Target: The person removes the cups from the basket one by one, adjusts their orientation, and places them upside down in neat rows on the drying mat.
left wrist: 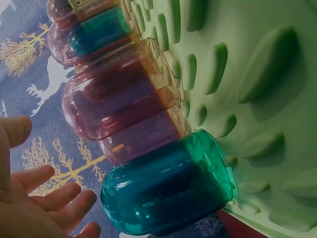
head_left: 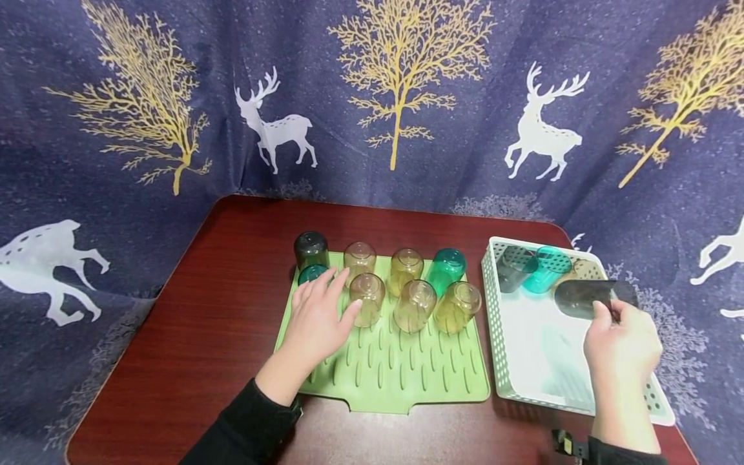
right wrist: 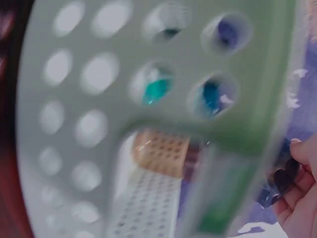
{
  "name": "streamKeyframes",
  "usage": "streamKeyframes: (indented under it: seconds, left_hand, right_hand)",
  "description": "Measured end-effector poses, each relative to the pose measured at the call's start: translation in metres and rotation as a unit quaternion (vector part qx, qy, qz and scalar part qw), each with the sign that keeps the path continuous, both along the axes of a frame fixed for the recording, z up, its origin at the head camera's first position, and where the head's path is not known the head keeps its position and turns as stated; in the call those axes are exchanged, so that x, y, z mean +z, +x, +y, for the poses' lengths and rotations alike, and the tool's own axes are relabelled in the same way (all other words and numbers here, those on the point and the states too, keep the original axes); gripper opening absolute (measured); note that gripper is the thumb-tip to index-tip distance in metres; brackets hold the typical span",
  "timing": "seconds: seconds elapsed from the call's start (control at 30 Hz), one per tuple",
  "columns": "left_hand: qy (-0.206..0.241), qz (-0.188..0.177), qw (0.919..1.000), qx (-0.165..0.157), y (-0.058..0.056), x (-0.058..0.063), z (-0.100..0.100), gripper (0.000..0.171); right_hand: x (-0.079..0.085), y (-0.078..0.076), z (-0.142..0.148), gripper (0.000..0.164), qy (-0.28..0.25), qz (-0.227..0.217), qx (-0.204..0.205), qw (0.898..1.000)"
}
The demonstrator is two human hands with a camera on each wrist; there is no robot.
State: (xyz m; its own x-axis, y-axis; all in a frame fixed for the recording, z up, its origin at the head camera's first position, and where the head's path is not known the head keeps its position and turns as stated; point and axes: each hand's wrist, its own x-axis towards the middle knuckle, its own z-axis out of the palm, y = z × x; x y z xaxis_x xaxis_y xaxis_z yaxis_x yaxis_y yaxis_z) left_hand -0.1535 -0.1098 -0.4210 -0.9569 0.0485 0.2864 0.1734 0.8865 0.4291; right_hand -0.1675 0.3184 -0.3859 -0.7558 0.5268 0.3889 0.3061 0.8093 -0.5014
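- Cups (head_left: 415,303): eight stand upside down on the mat (head_left: 401,381) at the centre of the frame; others are at the basket (head_left: 493,336) on the right. The step in hand looks like handling a dark cup (head_left: 575,299) at the basket; I judge the next move calls for a steady pinch on its slick wall and care near the rim.
- Backdrop (head_left: 349,148): creased purple-blue cloth printed with white deer and gold trees, across the top and both sides.
- Table (head_left: 192,329): smooth, dark red, with rounded upper corners.
- Basket: pale, stiff, probably plastic, pierced with round holes; dark, teal and amber cups lie tipped along its upper edge.
- Mat: green, perhaps silicone, with raised oval ribs and a tab at its lower edge.
- Right hand (head_left: 623,339), lower right: thumb and fingers pinch one end of the dark cup, which lies sideways over the basket's upper right. Whether cup and basket touch I cannot tell.
- Left hand (head_left: 320,316), left of centre: fingers spread, holding nothing, near a teal cup (left wrist: 166,186); contact is unclear.
- Cups up close: see-through, glossy, rounded at the base; glass or plastic I cannot tell.
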Motion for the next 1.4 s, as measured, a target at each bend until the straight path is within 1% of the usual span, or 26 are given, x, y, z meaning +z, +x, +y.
streamKeyframes:
  seconds: [0.1,0.17,0.23,0.3,0.33,0.4,0.47,0.53,0.63,0.73,0.8,0.83,0.87,1.0,1.1,1.2,1.23,1.3,1.4]
  left_hand:
    - [0.0,0.002,1.0,0.002,0.001,-0.002,-0.001,0.058]
    - [0.0,0.002,1.0,0.004,0.001,-0.003,-0.001,0.058]
    - [-0.003,0.003,1.0,0.006,0.002,-0.004,-0.001,0.058]
    - [-0.005,0.004,1.0,0.005,0.002,-0.004,-0.001,0.059]
    - [-0.005,0.002,1.0,0.003,0.003,-0.004,-0.001,0.059]
    - [-0.004,-0.003,1.0,-0.005,0.003,-0.003,0.001,0.061]
    - [-0.003,-0.009,0.9998,-0.017,0.004,-0.002,0.003,0.063]
    - [-0.002,-0.017,0.9994,-0.031,0.005,0.0,0.005,0.066]
    - [0.006,-0.022,0.9979,-0.061,0.007,0.004,0.009,0.071]
    - [0.014,-0.033,0.9944,-0.099,0.011,0.005,0.011,0.076]
    - [0.013,-0.042,0.9918,-0.12,0.012,0.005,0.012,0.08]
    - [0.009,-0.045,0.9905,-0.13,0.013,0.004,0.012,0.081]
    - [0.007,-0.048,0.9896,-0.135,0.013,0.004,0.012,0.083]
    - [0.009,-0.052,0.9882,-0.144,0.014,0.004,0.013,0.088]
    - [0.022,-0.058,0.9882,-0.14,0.016,0.004,0.013,0.089]
    - [0.042,-0.072,0.9867,-0.139,0.018,0.005,0.013,0.086]
    - [0.051,-0.074,0.986,-0.14,0.019,0.005,0.013,0.084]
    - [0.069,-0.076,0.9847,-0.141,0.02,0.006,0.012,0.079]
    - [0.092,-0.078,0.9831,-0.138,0.02,0.006,0.012,0.073]
  right_hand:
    - [0.006,0.005,-0.018,0.034,-0.018,0.074,0.001,0.997]
    - [0.01,0.009,-0.031,0.033,-0.035,0.107,0.005,0.994]
    - [0.012,0.012,-0.045,0.031,-0.061,0.128,0.018,0.99]
    - [0.013,0.015,-0.059,0.029,-0.086,0.134,0.036,0.987]
    - [0.012,0.017,-0.067,0.028,-0.101,0.134,0.051,0.985]
    - [0.009,0.02,-0.082,0.025,-0.143,0.136,0.093,0.976]
    - [0.005,0.024,-0.098,0.022,-0.179,0.125,0.133,0.967]
    - [0.0,0.028,-0.114,0.02,-0.221,0.103,0.164,0.956]
    - [-0.006,0.034,-0.137,0.02,-0.262,0.066,0.189,0.944]
    - [-0.014,0.037,-0.155,0.017,-0.305,0.057,0.222,0.924]
    - [-0.019,0.037,-0.164,0.015,-0.328,0.052,0.241,0.912]
    - [-0.022,0.037,-0.168,0.015,-0.335,0.051,0.249,0.907]
    - [-0.023,0.037,-0.171,0.015,-0.341,0.045,0.255,0.904]
    - [-0.03,0.036,-0.182,0.016,-0.351,0.024,0.269,0.897]
    - [-0.036,0.035,-0.189,0.016,-0.37,0.011,0.28,0.886]
    - [-0.042,0.035,-0.194,0.017,-0.38,-0.006,0.282,0.881]
    - [-0.044,0.035,-0.195,0.017,-0.386,-0.011,0.284,0.878]
    - [-0.046,0.034,-0.196,0.019,-0.394,-0.02,0.289,0.872]
    - [-0.049,0.031,-0.196,0.02,-0.395,-0.035,0.298,0.868]
